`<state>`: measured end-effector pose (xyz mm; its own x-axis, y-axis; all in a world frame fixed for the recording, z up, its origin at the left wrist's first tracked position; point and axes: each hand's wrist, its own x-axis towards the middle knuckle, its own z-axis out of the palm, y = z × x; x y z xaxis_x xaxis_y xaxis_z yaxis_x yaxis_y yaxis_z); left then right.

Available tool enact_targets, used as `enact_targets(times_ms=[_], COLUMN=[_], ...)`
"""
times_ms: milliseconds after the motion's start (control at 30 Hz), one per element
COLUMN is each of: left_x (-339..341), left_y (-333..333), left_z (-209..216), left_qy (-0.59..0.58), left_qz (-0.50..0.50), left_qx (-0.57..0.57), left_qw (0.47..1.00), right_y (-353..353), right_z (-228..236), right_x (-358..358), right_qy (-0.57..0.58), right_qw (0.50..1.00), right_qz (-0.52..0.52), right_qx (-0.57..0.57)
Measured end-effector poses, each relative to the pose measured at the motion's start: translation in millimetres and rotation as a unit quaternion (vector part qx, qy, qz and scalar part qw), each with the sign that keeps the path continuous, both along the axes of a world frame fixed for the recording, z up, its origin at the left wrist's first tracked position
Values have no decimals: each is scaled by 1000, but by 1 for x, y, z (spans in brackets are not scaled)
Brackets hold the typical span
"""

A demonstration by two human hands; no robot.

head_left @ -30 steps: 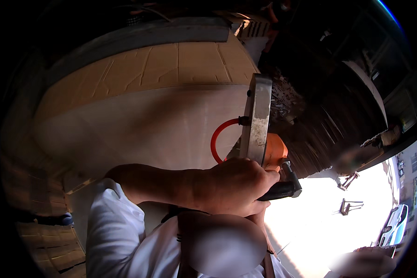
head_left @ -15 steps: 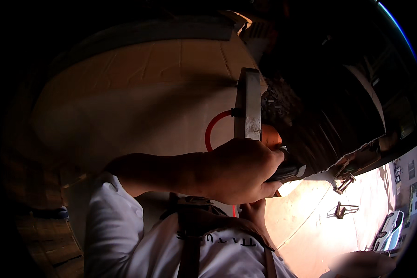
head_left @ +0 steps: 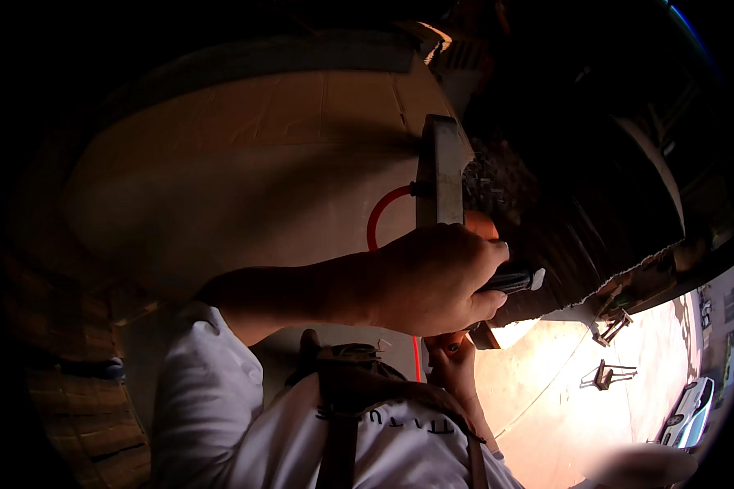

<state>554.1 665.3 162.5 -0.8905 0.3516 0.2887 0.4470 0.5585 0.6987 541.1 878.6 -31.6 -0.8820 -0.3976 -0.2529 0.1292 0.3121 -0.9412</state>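
Note:
My left hand (head_left: 440, 277), its forearm crossing from the left, is closed round a pneumatic tool (head_left: 447, 167) with a long, scuffed grey metal body standing up beyond the fist. A red air hose (head_left: 377, 213) joins the body at a black fitting, loops down behind my forearm and shows again below it. Past my thumb sticks out a black piece (head_left: 514, 281) with a pale tip. A rounded orange part (head_left: 481, 224) shows beyond my knuckles. Lower, close to my body, my right hand (head_left: 455, 367) has its fingers curled by a wooden edge (head_left: 484, 336); what they hold is mostly hidden.
A broad cardboard-coloured surface (head_left: 220, 187) lies in shadow behind the tool. A dark sheet with a ragged edge (head_left: 587, 253) hangs at the right. Wooden boards (head_left: 81, 407) are at the lower left. On the sunlit ground stand small frames (head_left: 607, 375); a parked car (head_left: 689, 411) is beyond.
My left hand and the tool have shifted slightly up and to the right in view. More of my right hand now shows below the left, with the wooden edge beside it.

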Motion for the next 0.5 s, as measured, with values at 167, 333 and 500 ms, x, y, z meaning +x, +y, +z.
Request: enact_targets(times_ms=[167, 333, 500], left_x=[27, 47, 66], left_y=[3, 6, -6], left_z=[-4, -10, -3], left_qy=[-71, 37, 28], left_qz=[8, 9, 55], left_qx=[-12, -25, -34], left_qw=[997, 999, 998], right_y=[-6, -2, -30], right_z=[-12, -32, -38], right_x=[11, 12, 17], right_qy=[-26, 125, 112], right_qw=[999, 989, 989], right_qz=[4, 71, 50], right_qx=[-24, -38, -79])
